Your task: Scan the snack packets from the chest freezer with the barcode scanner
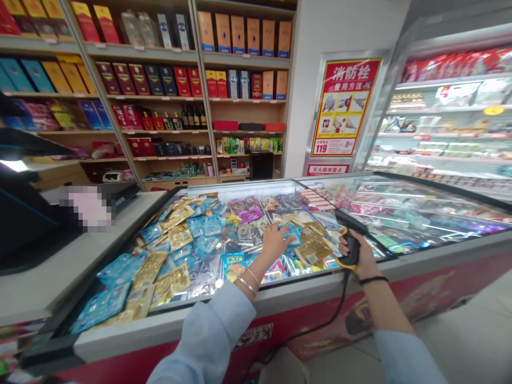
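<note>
My left hand [276, 242] reaches over the open part of a chest freezer [304, 288], its fingers resting on a blue foil packet [293, 233]. Whether it grips that packet is hard to tell. Many blue, gold and purple foil packets [200, 234] lie heaped inside the freezer. My right hand [359, 257] is wrapped around the handle of a black and yellow handheld barcode scanner [349, 242], above the freezer's glass lid [416, 218]. A black cord [340, 314] hangs from the scanner down the freezer's red front.
A grey counter [68, 261] with a dark monitor [24, 213] and a pixelated object runs along the left. Wooden shelves [144, 98] of boxed bottles stand behind the freezer. A red fire-hydrant poster [346, 106] hangs beyond it, next to a lit refrigerated display case [448, 117].
</note>
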Action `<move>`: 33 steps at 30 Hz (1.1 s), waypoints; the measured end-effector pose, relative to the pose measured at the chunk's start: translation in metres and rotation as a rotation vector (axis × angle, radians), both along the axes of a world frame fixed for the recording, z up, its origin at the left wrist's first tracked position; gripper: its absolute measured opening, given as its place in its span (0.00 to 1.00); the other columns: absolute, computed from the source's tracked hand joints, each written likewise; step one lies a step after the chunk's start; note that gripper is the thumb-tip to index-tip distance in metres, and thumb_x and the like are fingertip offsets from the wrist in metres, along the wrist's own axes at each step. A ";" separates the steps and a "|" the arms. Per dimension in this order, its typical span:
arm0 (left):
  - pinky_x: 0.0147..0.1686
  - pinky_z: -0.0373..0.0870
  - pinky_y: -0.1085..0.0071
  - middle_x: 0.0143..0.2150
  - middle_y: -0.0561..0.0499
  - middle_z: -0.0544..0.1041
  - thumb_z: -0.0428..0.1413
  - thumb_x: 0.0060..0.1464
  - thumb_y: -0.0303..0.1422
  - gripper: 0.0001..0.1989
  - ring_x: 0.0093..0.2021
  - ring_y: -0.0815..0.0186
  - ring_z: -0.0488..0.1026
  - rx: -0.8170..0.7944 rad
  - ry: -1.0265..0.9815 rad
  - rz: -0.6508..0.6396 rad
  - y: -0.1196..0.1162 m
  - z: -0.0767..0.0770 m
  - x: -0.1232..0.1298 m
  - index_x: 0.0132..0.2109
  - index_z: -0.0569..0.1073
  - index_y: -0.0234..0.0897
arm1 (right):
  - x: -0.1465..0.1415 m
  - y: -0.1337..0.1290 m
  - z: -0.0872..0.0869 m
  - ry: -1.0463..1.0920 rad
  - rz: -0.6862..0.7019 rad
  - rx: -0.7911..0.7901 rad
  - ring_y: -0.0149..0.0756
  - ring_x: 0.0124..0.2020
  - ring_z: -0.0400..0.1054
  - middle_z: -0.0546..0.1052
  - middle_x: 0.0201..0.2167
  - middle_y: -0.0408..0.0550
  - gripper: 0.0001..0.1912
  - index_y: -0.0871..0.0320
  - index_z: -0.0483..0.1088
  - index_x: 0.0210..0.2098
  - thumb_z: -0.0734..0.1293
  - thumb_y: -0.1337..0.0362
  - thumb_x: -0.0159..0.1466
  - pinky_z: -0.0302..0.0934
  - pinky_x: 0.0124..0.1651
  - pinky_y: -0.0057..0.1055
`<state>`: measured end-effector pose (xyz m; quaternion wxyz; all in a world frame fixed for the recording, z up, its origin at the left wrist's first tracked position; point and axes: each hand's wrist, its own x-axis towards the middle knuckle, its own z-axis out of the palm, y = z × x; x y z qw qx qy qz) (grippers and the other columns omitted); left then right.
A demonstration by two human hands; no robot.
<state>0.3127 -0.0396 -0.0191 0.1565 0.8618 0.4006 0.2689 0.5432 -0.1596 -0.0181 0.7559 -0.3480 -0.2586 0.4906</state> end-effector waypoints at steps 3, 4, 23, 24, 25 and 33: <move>0.63 0.55 0.54 0.65 0.42 0.63 0.54 0.59 0.42 0.21 0.65 0.51 0.59 0.009 -0.006 -0.030 -0.001 0.002 0.001 0.58 0.71 0.46 | 0.001 0.002 0.000 0.005 -0.015 -0.055 0.24 0.14 0.55 0.64 0.18 0.37 0.13 0.57 0.67 0.32 0.72 0.59 0.52 0.55 0.14 0.20; 0.63 0.55 0.54 0.65 0.42 0.63 0.54 0.59 0.42 0.21 0.65 0.51 0.60 0.010 -0.013 -0.041 -0.002 0.003 0.001 0.58 0.71 0.45 | 0.001 0.003 0.000 0.006 -0.021 -0.068 0.24 0.14 0.56 0.63 0.18 0.36 0.13 0.57 0.66 0.31 0.72 0.59 0.53 0.55 0.14 0.20; 0.66 0.52 0.56 0.65 0.42 0.66 0.55 0.59 0.40 0.23 0.66 0.56 0.60 -0.071 -0.250 -0.123 -0.001 0.005 0.000 0.60 0.69 0.40 | -0.006 -0.010 0.010 0.045 -0.031 -0.009 0.25 0.15 0.52 0.60 0.20 0.40 0.07 0.58 0.69 0.32 0.69 0.64 0.54 0.54 0.13 0.21; 0.66 0.53 0.57 0.64 0.43 0.67 0.55 0.59 0.39 0.22 0.65 0.57 0.61 -0.080 -0.283 -0.132 -0.001 0.008 -0.002 0.59 0.69 0.40 | -0.007 -0.010 0.012 0.055 -0.036 -0.017 0.25 0.15 0.52 0.60 0.20 0.40 0.06 0.58 0.69 0.32 0.68 0.65 0.54 0.54 0.12 0.21; 0.66 0.53 0.57 0.63 0.43 0.68 0.55 0.59 0.39 0.22 0.65 0.57 0.61 -0.086 -0.316 -0.136 -0.001 0.013 -0.006 0.58 0.70 0.40 | -0.009 -0.011 0.013 0.066 -0.043 -0.030 0.25 0.15 0.51 0.60 0.20 0.41 0.05 0.58 0.68 0.31 0.68 0.66 0.54 0.54 0.12 0.20; 0.64 0.58 0.59 0.58 0.42 0.72 0.54 0.59 0.34 0.16 0.61 0.58 0.66 0.042 -0.490 -0.128 0.016 0.086 -0.079 0.54 0.72 0.37 | -0.050 0.000 0.044 0.015 -0.045 0.037 0.25 0.15 0.52 0.60 0.20 0.41 0.07 0.57 0.68 0.31 0.69 0.65 0.52 0.55 0.13 0.21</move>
